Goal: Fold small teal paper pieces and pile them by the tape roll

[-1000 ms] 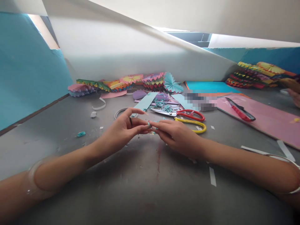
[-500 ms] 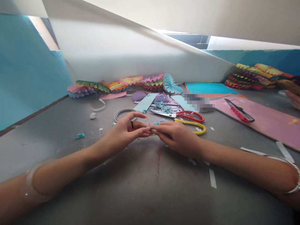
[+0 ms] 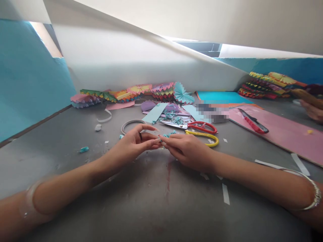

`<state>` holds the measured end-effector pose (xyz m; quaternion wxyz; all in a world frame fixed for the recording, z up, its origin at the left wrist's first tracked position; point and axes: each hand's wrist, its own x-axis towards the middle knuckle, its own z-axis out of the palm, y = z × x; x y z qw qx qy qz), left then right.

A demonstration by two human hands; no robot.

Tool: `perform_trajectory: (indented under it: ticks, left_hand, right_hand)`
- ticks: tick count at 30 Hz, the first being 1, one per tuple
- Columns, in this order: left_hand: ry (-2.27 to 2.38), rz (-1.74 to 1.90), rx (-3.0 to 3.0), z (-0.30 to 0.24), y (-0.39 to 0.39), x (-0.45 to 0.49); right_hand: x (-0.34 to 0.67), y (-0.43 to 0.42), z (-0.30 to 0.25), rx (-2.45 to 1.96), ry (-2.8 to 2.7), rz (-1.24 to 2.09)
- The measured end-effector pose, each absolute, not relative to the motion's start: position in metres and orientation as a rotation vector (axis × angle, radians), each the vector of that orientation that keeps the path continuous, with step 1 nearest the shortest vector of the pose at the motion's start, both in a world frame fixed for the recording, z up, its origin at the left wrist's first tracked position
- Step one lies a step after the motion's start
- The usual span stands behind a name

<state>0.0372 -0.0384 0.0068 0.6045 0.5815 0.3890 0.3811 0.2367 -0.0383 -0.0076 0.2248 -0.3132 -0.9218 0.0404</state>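
My left hand (image 3: 137, 141) and my right hand (image 3: 188, 148) meet at the fingertips just above the grey table (image 3: 161, 208). Thumb and fingers of each are pinched together, with the left index finger arched above. Whatever tiny thing lies between them is too small and covered to name. Teal paper scraps (image 3: 169, 134) lie right behind the fingertips. Scissors (image 3: 175, 125) with a red and a yellow handle rest just beyond my right hand. A grey ring (image 3: 125, 125), like a tape roll, is partly hidden behind my left hand.
Folded paper fans (image 3: 163, 92) line the back. Light blue strips (image 3: 155, 113) and teal curls (image 3: 174, 118) lie mid-table. A red cutter (image 3: 253, 121) rests on a pink board (image 3: 280, 131). White paper strips (image 3: 226, 194) are scattered about. Another person's hand (image 3: 313, 109) shows far right.
The view has shifted slightly, so the table things appear a little lower and further left. My hands keep the same fingertip pinch, with hardly any movement.
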Motion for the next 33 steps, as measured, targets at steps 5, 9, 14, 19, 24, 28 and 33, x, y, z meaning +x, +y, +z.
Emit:
perform_trajectory:
  ticks: [5, 9, 14, 19, 24, 28, 33]
  left_hand:
    - [0.889, 0.879, 1.356, 0.004, -0.038, 0.036]
    - [0.889, 0.866, 1.434, 0.001, -0.039, 0.034]
    - [0.932, 0.846, 1.718, -0.003, -0.043, 0.03]
    - [1.129, 0.81, 2.339, -0.004, -0.043, 0.024]
    - [0.995, 0.931, 2.63, -0.003, -0.044, 0.026]
    - [0.94, 0.846, 2.633, -0.001, -0.046, 0.029]
    - [0.944, 0.852, 2.625, -0.003, -0.042, 0.029]
  right_hand:
    - [0.235, -0.04, -0.007, -0.845, -2.51, 0.191]
    - [0.232, -0.041, -0.005, -0.877, -2.404, 0.343]
    - [0.229, -0.042, 0.0, -1.076, -2.157, 0.891]
    - [0.224, -0.046, 0.002, -1.154, -1.973, 1.168]
    - [0.224, -0.046, 0.003, -1.154, -1.859, 1.294]
    - [0.229, -0.043, 0.0, -1.113, -1.791, 1.358]
    - [0.232, -0.042, -0.001, -1.017, -1.754, 1.48]
